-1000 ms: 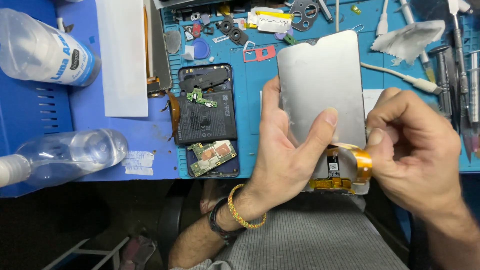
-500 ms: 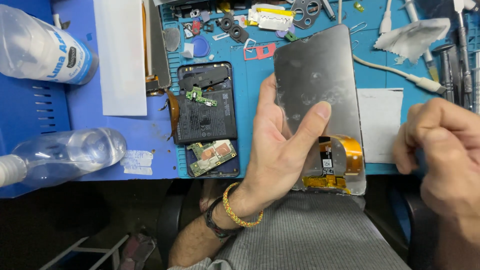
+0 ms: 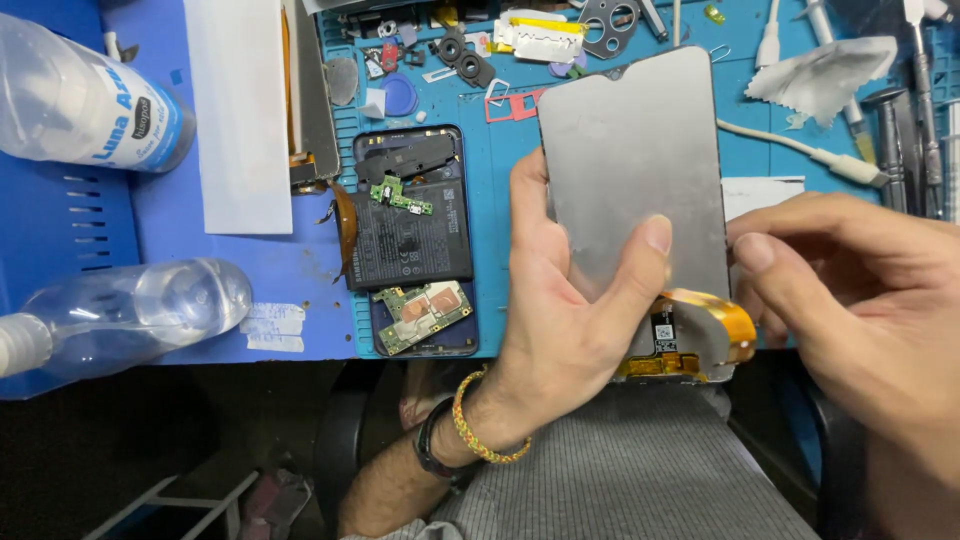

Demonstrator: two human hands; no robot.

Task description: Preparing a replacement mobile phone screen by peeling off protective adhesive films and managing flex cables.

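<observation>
My left hand [image 3: 565,320] grips a phone display panel [image 3: 630,160] by its lower half, grey metal back facing me, thumb pressed across it. An orange flex cable [image 3: 715,315] curls from the panel's bottom edge. My right hand [image 3: 850,290] is at the panel's right edge, fingertips pinched together next to the flex cable; whether they touch it I cannot tell. To the left, an opened phone body [image 3: 415,240] lies on the teal mat [image 3: 500,150], showing a black battery and green circuit boards.
Two clear plastic bottles [image 3: 120,315] lie on the blue surface at left, beside a white paper strip [image 3: 240,110]. Small parts, a camera bezel [image 3: 605,20], a white cable [image 3: 800,150], a crumpled wipe [image 3: 825,70] and metal tools [image 3: 915,110] crowd the mat's back and right.
The panel tilted away and turned back so its grey back faces me again. My right hand drew off to the right, then returned to the panel's lower right edge by the flex cable.
</observation>
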